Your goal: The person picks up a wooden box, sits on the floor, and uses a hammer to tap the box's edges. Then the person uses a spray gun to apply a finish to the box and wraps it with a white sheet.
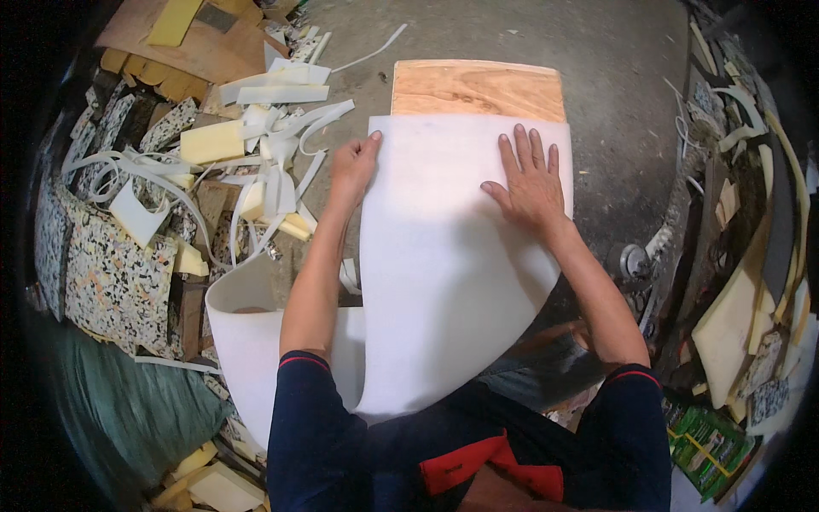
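A large white foam sheet (426, 239) lies over a wooden board (478, 88), whose far end shows beyond the sheet's edge. The sheet bends down toward my lap, and a further part of it curls up at my left. My left hand (354, 166) is at the sheet's left edge near its far corner, fingers curled with the thumb along the edge; its grip is partly hidden. My right hand (531, 183) rests flat on the sheet's far right part, fingers spread.
White and yellow foam offcuts (277, 145) are heaped on the floor at the left, beside speckled foam blocks (119, 269). A dark green cloth (128, 410) lies lower left. More foam scraps (729, 316), a round metal part (633, 261) and a green packet (710, 448) are at the right.
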A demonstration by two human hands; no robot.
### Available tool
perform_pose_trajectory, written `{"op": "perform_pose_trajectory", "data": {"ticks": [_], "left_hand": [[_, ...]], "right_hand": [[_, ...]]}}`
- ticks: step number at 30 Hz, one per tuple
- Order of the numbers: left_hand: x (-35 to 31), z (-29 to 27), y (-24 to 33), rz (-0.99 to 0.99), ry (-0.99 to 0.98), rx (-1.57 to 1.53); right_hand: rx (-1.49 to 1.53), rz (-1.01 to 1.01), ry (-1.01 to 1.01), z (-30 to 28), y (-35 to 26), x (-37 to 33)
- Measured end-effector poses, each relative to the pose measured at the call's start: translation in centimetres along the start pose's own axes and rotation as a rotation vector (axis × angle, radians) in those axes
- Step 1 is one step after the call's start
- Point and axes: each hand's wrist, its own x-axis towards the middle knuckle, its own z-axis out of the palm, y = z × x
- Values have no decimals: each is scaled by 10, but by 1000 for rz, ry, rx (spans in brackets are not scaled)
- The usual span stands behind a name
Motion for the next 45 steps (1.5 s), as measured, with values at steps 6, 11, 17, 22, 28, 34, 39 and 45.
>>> {"op": "perform_pose_trajectory", "data": {"ticks": [6,11,17,22,28,34,39,45], "left_hand": [[-5,6,7,241,104,87],[-24,5,31,422,270,151],[-10,-1,29,328,256,242],[7,6,1,212,216,222],[12,9,-12,200,210,216],[-3,9,8,254,261,410],[-28,30,28,792,42,772],[-46,60,24,835,-252,916]], "right_hand": [[29,-30,69,3,3,-1],[28,-52,125,2,4,-3],[40,-45,116,4,4,-3],[26,-29,78,1,2,-1],[2,-6,2,0,-1,0],[2,-16,22,6,3,1],[140,67,-67,3,-25,16],[64,45,26,8,-31,18]]}}
